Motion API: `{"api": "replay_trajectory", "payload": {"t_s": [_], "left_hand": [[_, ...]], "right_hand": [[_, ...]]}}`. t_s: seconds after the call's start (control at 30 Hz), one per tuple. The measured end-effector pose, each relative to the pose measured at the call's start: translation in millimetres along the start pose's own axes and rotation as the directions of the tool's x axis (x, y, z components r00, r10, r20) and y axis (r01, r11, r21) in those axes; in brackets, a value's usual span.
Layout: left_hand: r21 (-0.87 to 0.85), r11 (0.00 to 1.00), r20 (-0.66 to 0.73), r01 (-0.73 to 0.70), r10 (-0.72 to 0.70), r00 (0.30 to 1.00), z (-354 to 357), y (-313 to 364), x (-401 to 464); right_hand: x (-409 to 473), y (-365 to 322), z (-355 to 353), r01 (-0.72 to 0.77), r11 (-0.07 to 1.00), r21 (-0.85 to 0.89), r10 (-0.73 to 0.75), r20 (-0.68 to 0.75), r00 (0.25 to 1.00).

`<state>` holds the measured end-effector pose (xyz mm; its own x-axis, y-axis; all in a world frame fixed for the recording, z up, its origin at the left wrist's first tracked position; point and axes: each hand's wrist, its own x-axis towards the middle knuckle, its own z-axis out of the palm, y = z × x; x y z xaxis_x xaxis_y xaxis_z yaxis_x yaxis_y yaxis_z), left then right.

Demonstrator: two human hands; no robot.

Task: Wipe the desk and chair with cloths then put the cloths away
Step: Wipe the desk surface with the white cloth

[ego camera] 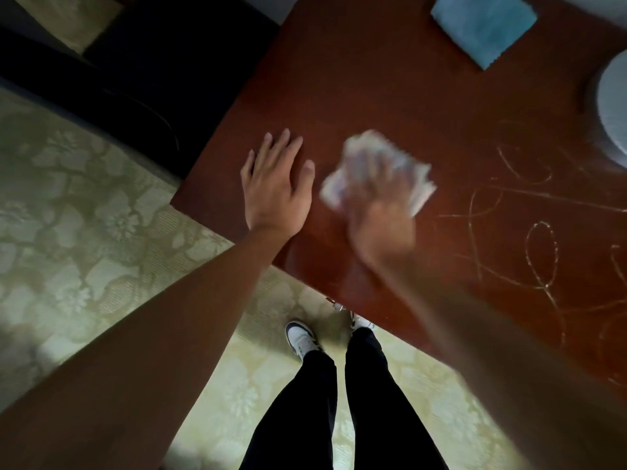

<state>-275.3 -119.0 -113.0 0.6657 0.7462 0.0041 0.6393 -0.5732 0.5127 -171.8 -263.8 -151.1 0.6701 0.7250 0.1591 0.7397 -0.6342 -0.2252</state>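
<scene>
Pale green carpet (pixel 101 205) with a raised floral pattern runs under a reddish-brown wooden bench (pixel 390 96), whose near left corner juts toward the person's dark trousers and white shoes (pixel 302 337). Thin looping scratch-like lines (pixel 539 252) mark the bench top on the right.

Near that corner the left hand (pixel 274 184) lies flat on the wood, palm down, its fingers (pixel 281 144) straight and slightly spread, pointing away from the person, thumb out to the right. Just beside it, a little apart, the right hand (pixel 380 205) presses a white cloth (pixel 376 167) against the bench top. Both hand and cloth are smeared by motion blur, so whether the fingers are spread over the cloth or curled into it cannot be told; they seem to lie on top of it. The cloth is crumpled (no clean edges show), and its longer side appears to run left to right across the bench, peeking out on either side of the hand.

At the far edge a blue cloth (pixel 485 25) lies folded flat in a rough square, turned cornerwise so one corner points back toward the person, well apart from both hands. A pale round object (pixel 614 106) is cut off at the right edge; what it is, or holds, cannot be told. A dark chair (pixel 142 76) stands left of the bench.
</scene>
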Motion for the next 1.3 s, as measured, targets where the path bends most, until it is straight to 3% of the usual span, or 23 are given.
{"api": "replay_trajectory", "payload": {"t_s": [0.03, 0.13, 0.2, 0.23, 0.3, 0.37, 0.4, 0.47, 0.57, 0.67, 0.7, 0.77, 0.83, 0.9, 0.97, 1.1, 1.17, 1.23, 1.3], "left_hand": [[-0.001, 1.000, 0.009, 0.002, -0.002, 1.000, 0, -1, 1], [0.031, 0.999, 0.039, -0.014, 0.013, 0.999, -2, -4, 0], [0.066, 0.998, 0.062, -0.021, 0.017, 0.998, -2, -6, 0], [0.072, 0.997, 0.076, -0.024, 0.019, 0.997, -2, -5, 0], [0.076, 0.997, 0.096, -0.033, 0.026, 0.995, -2, -6, 0], [0.055, 0.998, 0.112, -0.040, 0.034, 0.993, -2, -6, 1], [0.040, 0.998, 0.114, -0.038, 0.034, 0.993, -3, -6, 2], [0.025, 0.999, 0.114, -0.024, 0.021, 0.993, -4, -4, 2], [0.001, 1.000, 0.128, -0.004, 0.004, 0.992, -6, -3, 2], [0.014, 1.000, 0.134, -0.028, 0.026, 0.991, -7, -5, 3], [0.010, 1.000, 0.137, -0.023, 0.021, 0.990, -8, -5, 3], [-0.014, 1.000, 0.144, -0.011, 0.013, 0.989, -9, -3, 4], [-0.057, 0.998, 0.149, 0.000, 0.008, 0.989, -11, -1, 4], [-0.102, 0.995, 0.153, 0.009, 0.006, 0.988, -13, -4, 4], [-0.125, 0.992, 0.144, 0.021, -0.002, 0.990, -12, -6, 3], [-0.116, 0.992, 0.135, 0.041, -0.025, 0.991, -10, -6, 3], [-0.110, 0.993, 0.149, 0.039, -0.022, 0.989, -10, -5, 4], [-0.095, 0.995, 0.150, 0.033, -0.018, 0.989, -10, -5, 3], [-0.060, 0.998, 0.129, 0.016, -0.009, 0.992, -8, -3, 2]], "right_hand": [[-24, -32, -6, 0.053, 0.999, 0.001, -0.053, 0.017, 0.998], [-86, -100, -27, 0.330, 0.914, 0.238, -0.362, 0.105, 0.926], [-60, -60, -29, 0.417, 0.891, 0.178, -0.446, 0.187, 0.875], [-39, -31, -30, 0.407, 0.910, 0.075, -0.414, 0.151, 0.898], [-1, 21, -38, 0.183, 0.983, 0.013, -0.183, 0.153, 0.971], [29, 54, -44, -0.023, 1.000, -0.002, 0.023, 0.129, 0.991], [33, 54, -43, -0.059, 0.998, 0.011, 0.058, 0.114, 0.992], [10, 17, -37, 0.007, 1.000, 0.021, -0.009, 0.076, 0.997], [-73, -55, -31, 0.299, 0.945, 0.129, -0.317, 0.145, 0.937], [-79, -50, -42, 0.391, 0.902, 0.183, -0.425, 0.214, 0.880], [-63, -35, -43, 0.384, 0.915, 0.128, -0.404, 0.235, 0.884], [-16, 1, -49, 0.195, 0.980, 0.035, -0.197, 0.276, 0.941], [37, 41, -53, -0.001, 1.000, -0.016, 0.005, 0.216, 0.976], [71, 52, -47, -0.081, 0.997, -0.004, 0.080, 0.177, 0.981], [65, 24, -34, -0.045, 0.999, 0.004, 0.044, 0.150, 0.988], [-35, -38, -32, 0.345, 0.919, 0.189, -0.375, 0.150, 0.915], [-36, -21, -39, 0.412, 0.866, 0.285, -0.470, 0.175, 0.865], [6, 16, -40, 0.394, 0.881, 0.263, -0.441, 0.153, 0.884], [67, 56, -44, 0.245, 0.949, 0.201, -0.282, 0.183, 0.942]]}}
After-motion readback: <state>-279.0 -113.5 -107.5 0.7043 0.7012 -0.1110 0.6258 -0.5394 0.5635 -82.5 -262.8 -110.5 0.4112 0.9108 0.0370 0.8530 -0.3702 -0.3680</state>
